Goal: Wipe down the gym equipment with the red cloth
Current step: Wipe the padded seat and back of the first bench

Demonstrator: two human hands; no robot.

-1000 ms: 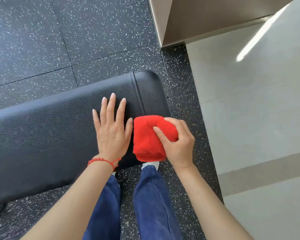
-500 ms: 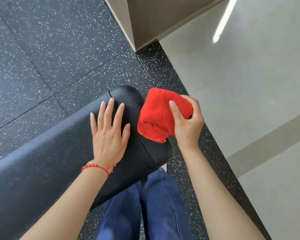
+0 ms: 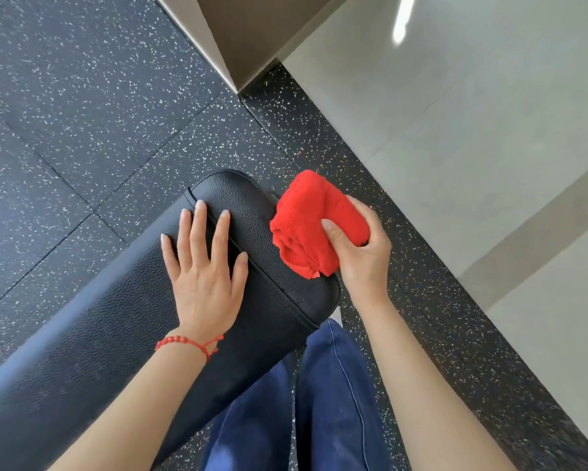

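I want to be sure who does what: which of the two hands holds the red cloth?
The right hand grips the bunched red cloth at the end of the black bench pad. The left hand lies flat and open on the pad, holding nothing.

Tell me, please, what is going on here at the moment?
A person is wiping a black padded bench in a gym. The right hand grips a bunched red cloth at the bench's rounded end, while the left hand lies flat on the pad, fingers spread. The bench stands on speckled black flooring.
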